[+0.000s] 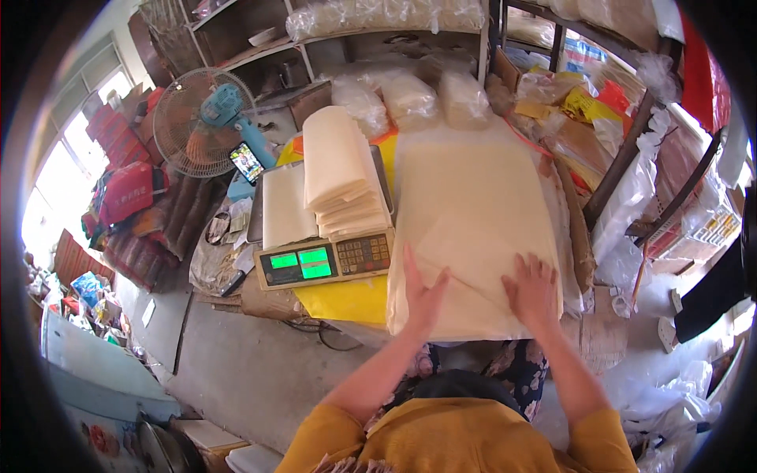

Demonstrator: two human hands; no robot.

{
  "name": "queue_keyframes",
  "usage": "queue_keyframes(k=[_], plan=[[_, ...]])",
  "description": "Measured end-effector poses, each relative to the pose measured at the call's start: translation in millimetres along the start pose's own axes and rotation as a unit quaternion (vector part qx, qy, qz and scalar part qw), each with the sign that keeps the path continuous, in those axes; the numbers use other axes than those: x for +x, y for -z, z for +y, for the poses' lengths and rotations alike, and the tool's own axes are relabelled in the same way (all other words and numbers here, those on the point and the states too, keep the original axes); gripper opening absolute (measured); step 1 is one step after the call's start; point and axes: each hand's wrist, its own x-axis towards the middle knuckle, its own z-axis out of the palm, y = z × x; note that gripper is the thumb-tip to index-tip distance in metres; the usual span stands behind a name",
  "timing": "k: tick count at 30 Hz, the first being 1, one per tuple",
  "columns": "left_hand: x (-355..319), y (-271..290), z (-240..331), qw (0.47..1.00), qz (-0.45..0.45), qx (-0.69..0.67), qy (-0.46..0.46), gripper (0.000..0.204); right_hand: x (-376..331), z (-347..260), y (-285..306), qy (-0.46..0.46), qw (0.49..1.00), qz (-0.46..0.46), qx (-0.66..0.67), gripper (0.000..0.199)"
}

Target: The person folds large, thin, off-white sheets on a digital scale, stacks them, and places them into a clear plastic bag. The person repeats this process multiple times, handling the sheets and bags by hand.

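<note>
Cream sheets (477, 201), flat, beneath left grip (424, 301), right grip (534, 296)

top (441, 433): mustard-yellow, short sleeves (601, 441) | legwear (535, 364): dark, pale floral print (partly hidden) | hands (533, 295): bare

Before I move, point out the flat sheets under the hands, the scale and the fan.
Flat sheets (477, 213): head view, middle of the top sheet.
Scale (325, 263): head view, middle of its front panel.
Fan (202, 123): head view, middle of its round guard.
</note>
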Motion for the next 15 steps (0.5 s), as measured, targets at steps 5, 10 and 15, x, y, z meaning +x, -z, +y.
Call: queue_keyframes(k=[5, 10, 15], plan=[[-28.9, 6.0, 27.2, 0.947, -0.125, -0.161, 0.247, 0.073, -32.7, -32.3, -1.4, 0.069, 0.983, -0.086, 0.146, 0.049], [53.3, 51.8, 73.1, 0.990, -0.094, 0.036, -0.098, 0.081, -3.7, 20.4, -45.0, 0.031, 0.997, 0.039, 0.066, 0.047], [180.5, 110.3, 144.7, 0.994, 0.027, -0.040, -0.101, 0.084, -2.5, 18.2, -40.8, 0.066, 0.993, 0.084, 0.044, 0.045]])
